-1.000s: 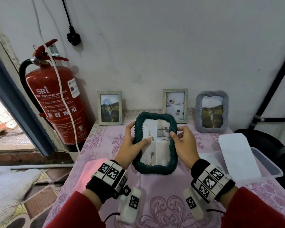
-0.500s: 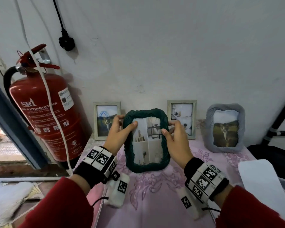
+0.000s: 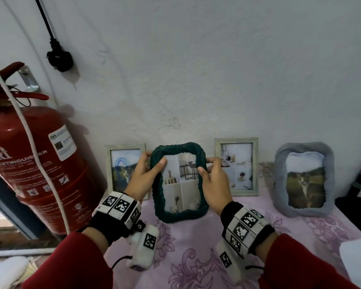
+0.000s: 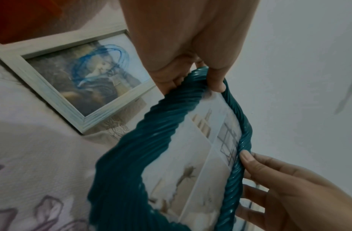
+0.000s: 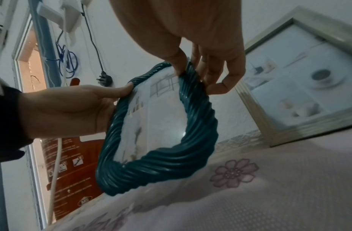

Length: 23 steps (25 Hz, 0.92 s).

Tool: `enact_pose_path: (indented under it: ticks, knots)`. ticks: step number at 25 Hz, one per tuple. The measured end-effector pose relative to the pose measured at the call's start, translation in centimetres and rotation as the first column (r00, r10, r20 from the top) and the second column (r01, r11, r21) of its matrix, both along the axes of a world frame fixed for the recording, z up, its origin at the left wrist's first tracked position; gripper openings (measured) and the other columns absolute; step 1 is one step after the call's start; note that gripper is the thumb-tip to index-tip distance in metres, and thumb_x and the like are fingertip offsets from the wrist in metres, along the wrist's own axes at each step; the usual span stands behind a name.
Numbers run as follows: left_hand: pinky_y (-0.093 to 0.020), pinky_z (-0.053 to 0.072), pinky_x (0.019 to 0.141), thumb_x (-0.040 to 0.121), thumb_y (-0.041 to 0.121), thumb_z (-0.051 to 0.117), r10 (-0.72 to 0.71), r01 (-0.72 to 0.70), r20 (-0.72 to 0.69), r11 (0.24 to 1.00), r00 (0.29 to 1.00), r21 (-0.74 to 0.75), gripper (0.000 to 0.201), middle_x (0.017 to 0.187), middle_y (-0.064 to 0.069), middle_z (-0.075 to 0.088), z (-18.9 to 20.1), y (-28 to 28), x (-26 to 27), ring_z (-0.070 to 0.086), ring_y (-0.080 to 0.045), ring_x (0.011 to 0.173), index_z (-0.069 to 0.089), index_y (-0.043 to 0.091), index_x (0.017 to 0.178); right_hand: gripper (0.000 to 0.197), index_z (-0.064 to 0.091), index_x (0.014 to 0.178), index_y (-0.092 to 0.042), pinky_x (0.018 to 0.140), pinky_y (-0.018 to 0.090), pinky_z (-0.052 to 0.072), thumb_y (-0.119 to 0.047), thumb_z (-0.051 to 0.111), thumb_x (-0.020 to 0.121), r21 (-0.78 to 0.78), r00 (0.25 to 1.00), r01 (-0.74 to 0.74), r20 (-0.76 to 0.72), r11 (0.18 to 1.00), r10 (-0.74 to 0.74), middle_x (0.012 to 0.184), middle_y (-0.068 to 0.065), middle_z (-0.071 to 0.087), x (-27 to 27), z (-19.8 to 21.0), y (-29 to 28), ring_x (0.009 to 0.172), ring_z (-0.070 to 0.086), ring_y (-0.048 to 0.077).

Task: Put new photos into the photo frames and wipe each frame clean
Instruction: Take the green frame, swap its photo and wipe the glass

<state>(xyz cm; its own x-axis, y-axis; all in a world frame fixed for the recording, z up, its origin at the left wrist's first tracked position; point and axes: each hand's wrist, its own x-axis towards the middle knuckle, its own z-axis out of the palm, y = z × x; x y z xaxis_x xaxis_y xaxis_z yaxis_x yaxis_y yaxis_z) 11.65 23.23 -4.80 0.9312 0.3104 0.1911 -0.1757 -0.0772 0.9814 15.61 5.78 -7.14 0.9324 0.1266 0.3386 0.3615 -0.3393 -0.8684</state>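
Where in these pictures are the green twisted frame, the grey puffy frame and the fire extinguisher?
green twisted frame [image 3: 180,213]: head view, on its bottom edge.
grey puffy frame [image 3: 280,163]: head view, on its left side border.
fire extinguisher [image 3: 29,163]: head view, on the red body.

Left hand [image 3: 143,178] and right hand [image 3: 214,184] raised forward, thumbs front, fingers curled behind.

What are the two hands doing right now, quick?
Left hand: grips the left edge of the dark green frame, thumb in front.
Right hand: grips the same frame's right edge, thumb in front.
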Motion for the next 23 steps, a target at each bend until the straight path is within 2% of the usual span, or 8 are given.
enact_pose_path:
  ticks: [3, 5, 7, 10, 14, 16, 20, 23]
  knots:
    - [-0.013, 0.046, 0.056, 0.092, 0.017, 0.056, 0.003, -0.003, 0.020, 1.000, 1.000, 0.011, 0.019, 0.079, 0.002, 0.058, -0.4, 0.2, 1.4, 0.056, -0.002, 0.063, 0.046, 0.012, 0.108, 0.024, 0.041, 0.118, -0.011, 0.066, 0.037, 0.044, -0.021, 0.046, 0.097, 0.012, 1.000, 0.005, -0.017, 1.000, -0.005, 0.085, 0.010, 0.055, 1.3, -0.4, 0.6, 0.076, 0.055, 0.026]
    - [-0.021, 0.050, 0.069, 0.092, 0.015, 0.056, 0.004, -0.003, 0.023, 1.000, 1.000, -0.002, 0.022, 0.090, -0.003, 0.060, -0.5, 0.3, 2.1, 0.057, -0.011, 0.076, 0.046, 0.010, 0.111, 0.023, 0.041, 0.117, -0.011, 0.068, 0.039, 0.046, -0.022, 0.046, 0.097, 0.012, 0.999, 0.007, -0.032, 1.000, -0.007, 0.088, 0.014, 0.056, 2.0, -0.7, 0.8, 0.078, 0.056, 0.028]
    - [-0.026, 0.049, 0.079, 0.091, 0.011, 0.056, 0.002, -0.002, 0.011, 1.000, 1.000, -0.010, 0.021, 0.098, -0.005, 0.060, -0.9, 0.5, 2.7, 0.057, -0.015, 0.086, 0.047, 0.011, 0.110, 0.023, 0.042, 0.116, -0.010, 0.070, 0.041, 0.047, -0.022, 0.047, 0.097, -0.002, 0.999, 0.005, -0.049, 1.000, -0.006, 0.088, 0.015, 0.056, 2.3, -1.0, 0.9, 0.079, 0.056, 0.030]
    - [-0.021, 0.050, 0.081, 0.089, 0.006, 0.058, -0.017, 0.017, -0.011, 1.000, 1.000, -0.002, 0.024, 0.102, -0.002, 0.060, -1.5, 1.0, 3.3, 0.057, -0.013, 0.091, 0.047, 0.013, 0.109, 0.024, 0.041, 0.116, -0.007, 0.070, 0.041, 0.047, -0.022, 0.047, 0.097, -0.033, 0.998, -0.011, -0.058, 0.999, 0.009, 0.085, 0.015, 0.057, 2.5, -1.4, 0.9, 0.077, 0.055, 0.029]
    - [-0.041, 0.047, 0.092, 0.088, 0.007, 0.059, -0.029, 0.027, -0.070, 0.999, 0.997, -0.032, 0.031, 0.109, -0.009, 0.059, -2.0, 2.0, 3.2, 0.056, -0.023, 0.097, 0.045, 0.010, 0.116, 0.021, 0.040, 0.112, -0.007, 0.062, 0.036, 0.042, -0.019, 0.047, 0.096, -0.073, 0.998, -0.050, -0.028, 0.996, 0.048, 0.076, 0.013, 0.050, 2.3, -1.3, 0.9, 0.067, 0.048, 0.024]
    - [-0.042, 0.047, 0.090, 0.088, 0.010, 0.060, -0.032, 0.029, -0.093, 0.999, 0.995, -0.032, 0.036, 0.111, -0.011, 0.059, -2.3, 2.2, 2.9, 0.056, -0.024, 0.096, 0.045, 0.010, 0.121, 0.020, 0.040, 0.110, -0.007, 0.061, 0.035, 0.040, -0.018, 0.048, 0.096, -0.072, 0.998, -0.059, -0.026, 0.996, 0.057, 0.073, 0.011, 0.048, 2.0, -1.4, 0.8, 0.065, 0.046, 0.023]
    - [-0.032, 0.051, 0.081, 0.087, 0.009, 0.062, -0.043, 0.044, -0.078, 0.999, 0.996, 0.003, 0.043, 0.110, -0.010, 0.059, -2.6, 2.0, 2.4, 0.058, -0.017, 0.088, 0.043, 0.008, 0.125, 0.018, 0.042, 0.107, -0.009, 0.060, 0.034, 0.041, -0.018, 0.052, 0.094, -0.050, 0.999, -0.045, -0.031, 0.998, 0.043, 0.063, 0.001, 0.045, 1.4, -1.7, 0.2, 0.061, 0.045, 0.021]
    - [-0.035, 0.050, 0.085, 0.085, 0.010, 0.064, -0.045, 0.046, -0.069, 0.999, 0.997, 0.005, 0.042, 0.112, -0.009, 0.060, -2.9, 1.9, 2.1, 0.059, -0.019, 0.093, 0.045, 0.014, 0.122, 0.017, 0.044, 0.103, -0.011, 0.060, 0.033, 0.043, -0.019, 0.055, 0.093, -0.015, 0.999, -0.029, -0.043, 0.999, 0.028, 0.062, -0.002, 0.046, 1.3, -1.8, -0.1, 0.060, 0.045, 0.018]
